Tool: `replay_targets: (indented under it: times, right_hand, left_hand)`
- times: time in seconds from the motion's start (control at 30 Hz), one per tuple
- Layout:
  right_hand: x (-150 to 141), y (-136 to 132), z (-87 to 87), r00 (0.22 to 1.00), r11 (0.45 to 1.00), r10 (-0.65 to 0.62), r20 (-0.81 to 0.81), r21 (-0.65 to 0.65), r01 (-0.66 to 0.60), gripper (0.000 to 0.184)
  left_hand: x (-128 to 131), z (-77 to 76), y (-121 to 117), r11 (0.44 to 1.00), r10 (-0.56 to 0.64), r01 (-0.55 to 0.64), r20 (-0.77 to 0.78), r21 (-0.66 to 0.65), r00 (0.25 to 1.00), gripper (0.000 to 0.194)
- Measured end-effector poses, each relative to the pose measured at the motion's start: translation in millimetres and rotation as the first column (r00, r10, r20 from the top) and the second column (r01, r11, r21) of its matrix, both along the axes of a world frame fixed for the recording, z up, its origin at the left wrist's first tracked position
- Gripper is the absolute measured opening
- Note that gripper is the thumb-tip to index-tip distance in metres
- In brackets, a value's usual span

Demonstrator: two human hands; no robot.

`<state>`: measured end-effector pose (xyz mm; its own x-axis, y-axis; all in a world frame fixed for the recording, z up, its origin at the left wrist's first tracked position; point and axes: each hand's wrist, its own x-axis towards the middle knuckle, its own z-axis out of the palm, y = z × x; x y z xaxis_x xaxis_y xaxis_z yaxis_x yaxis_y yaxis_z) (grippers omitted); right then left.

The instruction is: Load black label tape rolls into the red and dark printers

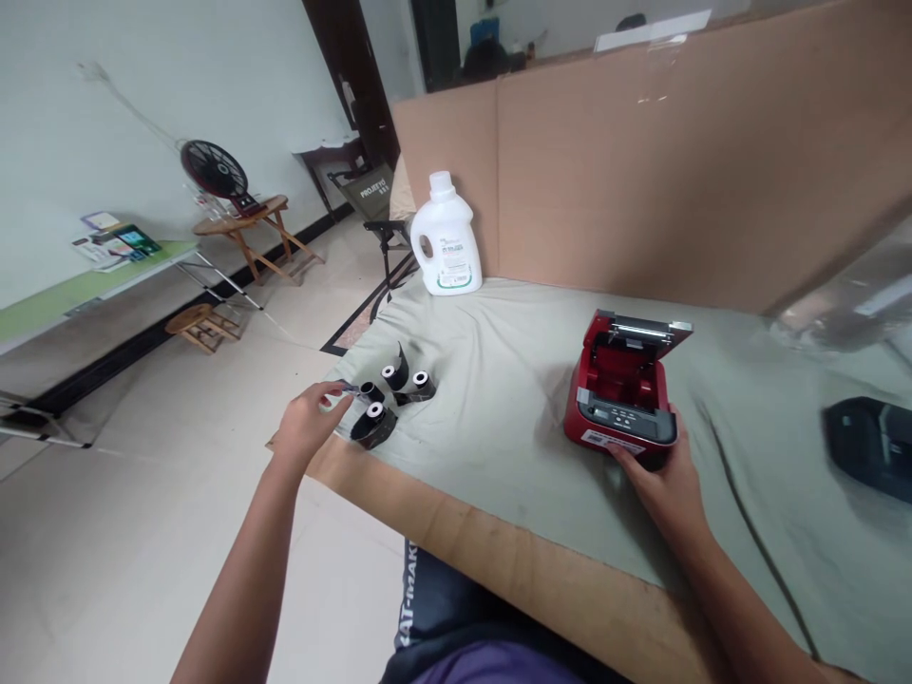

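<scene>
Red printer [621,414], right of the rolls [422,382], lid [645,332] already up; my right hand [666,480] grips it, half-curled. My left hand [305,423] pinches a strip [351,387], nearly closed; the rolls remain outside.

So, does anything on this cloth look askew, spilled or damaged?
Slightly untidy: the black rolls beside the left hand have loose, curling strips rather than being neatly wound. I can see no spill or damage.
</scene>
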<state>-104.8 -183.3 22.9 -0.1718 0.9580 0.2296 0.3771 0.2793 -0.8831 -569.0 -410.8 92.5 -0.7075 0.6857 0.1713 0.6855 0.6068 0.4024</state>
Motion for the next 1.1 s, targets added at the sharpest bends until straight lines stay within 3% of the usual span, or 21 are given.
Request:
replay_targets:
  times: [0.17, 0.27, 0.33, 0.37, 0.43, 0.5, 0.57, 0.6, 0.67, 0.73, 0.8, 0.93, 1.0, 1.1]
  right_hand:
    - [1, 2, -5.8, 1.000, 0.999, 0.014, 0.003, 0.041, -0.014, 0.102]
    - [2, 2, -3.9, 0.999, 0.991, -0.021, 0.050, 0.131, 0.015, 0.099]
    - [3, -2, 7.8, 0.991, 0.943, -0.095, 0.097, 0.327, 0.058, 0.094]
    - [2, -5, 17.6, 0.988, 0.892, -0.121, 0.101, 0.447, 0.063, 0.087]
    - [-5, -15, 44.2, 0.994, 0.818, -0.053, 0.098, 0.575, -0.013, 0.057]
    - [-18, -27, 74.6, 0.981, 0.863, 0.168, 0.092, 0.468, -0.192, 0.023]
    - [-36, -37, 100.6, 0.927, 0.913, 0.374, 0.021, 0.163, -0.373, 0.020]
    - [-45, -39, 109.9, 0.901, 0.902, 0.432, -0.047, 0.010, -0.432, 0.025]
    - [-60, -36, 119.0, 0.864, 0.843, 0.462, -0.201, -0.204, -0.498, 0.032]
    - [-65, -27, 117.6, 0.854, 0.808, 0.405, -0.328, -0.309, -0.502, 0.036]
    - [-61, -16, 111.1, 0.852, 0.796, 0.322, -0.412, -0.369, -0.480, 0.040]
    - [-40, 1, 103.9, 0.830, 0.725, 0.271, -0.487, -0.464, -0.509, 0.047]
    - [-33, 4, 106.7, 0.811, 0.686, 0.333, -0.480, -0.467, -0.558, 0.044]
    - [-27, 6, 113.4, 0.730, 0.649, 0.508, -0.458, -0.354, -0.673, 0.044]
  left_hand:
    - [18, 4.7, 12, 0.959, -0.192, 0.221, 0.168, -0.176, 0.967, 0.045]
    - [32, 12.1, 16, 0.952, -0.198, 0.208, 0.069, -0.226, 0.978, 0.034]
    - [49, 19.6, 18, 0.973, -0.172, 0.161, -0.056, -0.162, 0.983, 0.028]
    - [61, 23.3, 21, 0.983, -0.168, 0.157, -0.121, -0.092, 0.978, 0.025]
    - [92, 28.8, 32, 0.969, -0.202, 0.229, -0.232, 0.092, 0.951, 0.018]
    - [132, 29.3, 51, 0.887, -0.299, 0.386, -0.321, 0.254, 0.898, 0.012]
    - [175, 24.3, 76, 0.764, -0.404, 0.548, -0.411, 0.340, 0.817, 0.009]
    - [197, 20.3, 89, 0.704, -0.437, 0.608, -0.452, 0.367, 0.778, 0.008]
    - [234, 11.3, 113, 0.602, -0.462, 0.672, -0.498, 0.432, 0.734, 0.008]
    - [260, 2.8, 134, 0.529, -0.465, 0.676, -0.491, 0.513, 0.737, 0.009]
    - [275, -4.1, 149, 0.489, -0.473, 0.657, -0.458, 0.574, 0.752, 0.011]
    - [286, -11.9, 163, 0.478, -0.551, 0.647, -0.371, 0.594, 0.748, 0.015]
    - [290, -12.4, 165, 0.477, -0.580, 0.647, -0.339, 0.595, 0.740, 0.017]
    - [297, -8.7, 164, 0.467, -0.592, 0.644, -0.327, 0.606, 0.737, 0.022]
